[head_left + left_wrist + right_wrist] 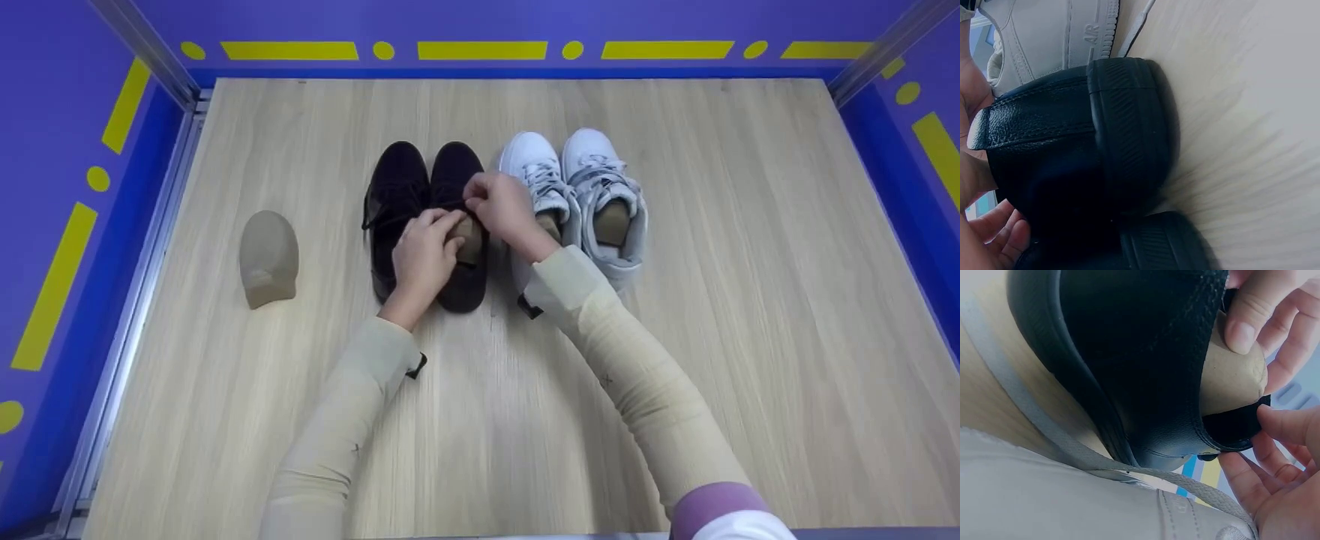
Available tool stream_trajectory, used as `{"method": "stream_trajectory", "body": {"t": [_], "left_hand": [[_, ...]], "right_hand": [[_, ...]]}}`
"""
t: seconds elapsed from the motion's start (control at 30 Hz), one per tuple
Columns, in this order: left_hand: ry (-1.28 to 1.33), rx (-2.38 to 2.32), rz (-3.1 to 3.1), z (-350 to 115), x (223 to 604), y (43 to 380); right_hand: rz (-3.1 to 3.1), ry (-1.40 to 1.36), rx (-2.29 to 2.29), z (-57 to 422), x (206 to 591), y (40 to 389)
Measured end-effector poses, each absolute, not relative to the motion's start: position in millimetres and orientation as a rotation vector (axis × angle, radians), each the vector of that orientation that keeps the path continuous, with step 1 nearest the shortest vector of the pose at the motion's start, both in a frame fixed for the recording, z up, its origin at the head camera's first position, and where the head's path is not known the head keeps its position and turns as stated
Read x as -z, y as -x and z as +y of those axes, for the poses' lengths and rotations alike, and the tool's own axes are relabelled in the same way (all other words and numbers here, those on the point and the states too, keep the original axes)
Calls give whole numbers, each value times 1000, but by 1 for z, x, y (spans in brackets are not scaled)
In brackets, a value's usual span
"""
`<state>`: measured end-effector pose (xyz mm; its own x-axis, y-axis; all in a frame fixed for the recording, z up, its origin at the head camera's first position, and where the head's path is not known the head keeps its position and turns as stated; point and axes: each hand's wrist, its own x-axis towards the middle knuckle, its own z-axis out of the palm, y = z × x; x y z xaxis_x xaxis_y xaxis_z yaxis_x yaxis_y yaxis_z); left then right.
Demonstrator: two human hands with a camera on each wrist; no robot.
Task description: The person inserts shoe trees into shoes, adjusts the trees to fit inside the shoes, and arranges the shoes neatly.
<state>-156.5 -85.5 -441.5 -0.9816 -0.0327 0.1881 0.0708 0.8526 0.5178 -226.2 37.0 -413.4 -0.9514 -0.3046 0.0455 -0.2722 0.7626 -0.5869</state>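
A pair of black lace-up shoes stands mid-table, toes away from me. Inside the right black shoe (456, 163) sits a beige shoe insert (469, 237), partly hidden by its opening. My left hand (424, 251) holds this insert, the thumb (1241, 334) lying on it in the right wrist view. At the front of the opening, my right hand (501, 208) pinches the shoe's tongue between thumb and fingers. The left black shoe (397, 176) is beside it; my left forearm and hand cover part of its opening. In the left wrist view the black heel (1129, 124) hides most fingers.
White sneakers (600, 172) stand close on the right, with a beige insert (611, 223) in the right one and another in the left. A loose beige insert (268, 259) lies at left on the wooden table (225, 420). Blue walls (480, 22) enclose the back and sides.
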Motion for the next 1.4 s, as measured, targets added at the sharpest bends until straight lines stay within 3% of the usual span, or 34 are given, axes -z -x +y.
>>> {"method": "stream_trajectory", "body": {"t": [0.77,1.4], "left_hand": [[241,619,-2750,-88,452,158],[238,554,-2679,-88,459,161]], "right_hand": [[2903,460,926,36,413,225],[2876,479,893,36,412,223]]}}
